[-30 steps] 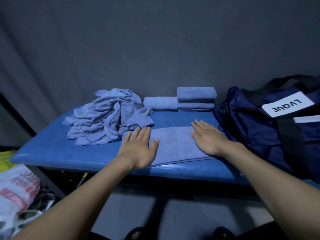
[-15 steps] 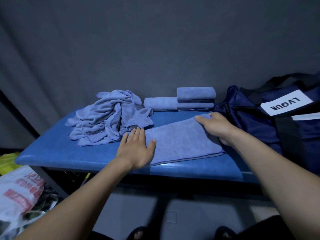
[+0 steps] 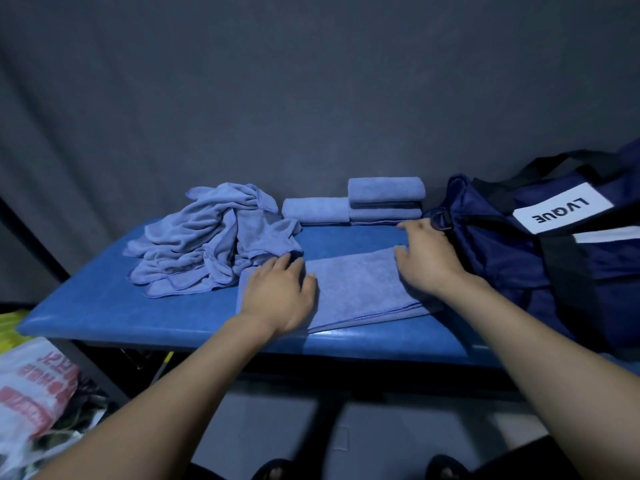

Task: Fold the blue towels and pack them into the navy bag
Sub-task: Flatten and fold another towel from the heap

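A flat blue towel [image 3: 356, 289] lies at the front of the blue padded table [image 3: 138, 317]. My left hand [image 3: 277, 292] presses palm down on its left end, fingers apart. My right hand [image 3: 427, 261] rests over the towel's right end with fingers spread, and I see no cloth pinched in it. A crumpled heap of blue towels [image 3: 207, 240] sits at the left. Three folded towels stand at the back: one single [image 3: 315, 210] and a stack of two [image 3: 386, 199]. The navy bag [image 3: 519, 258] with a white label stands on the right, just beyond my right hand.
A dark grey curtain [image 3: 311, 98] hangs right behind the table. On the floor at the lower left lie a white plastic bag with red print [image 3: 34, 393] and something yellow [image 3: 10, 327]. My feet show at the bottom edge.
My right hand went from lying flat on the towel to its far right corner, then drew back over the right end. The left hand has stayed pressed on the left end.
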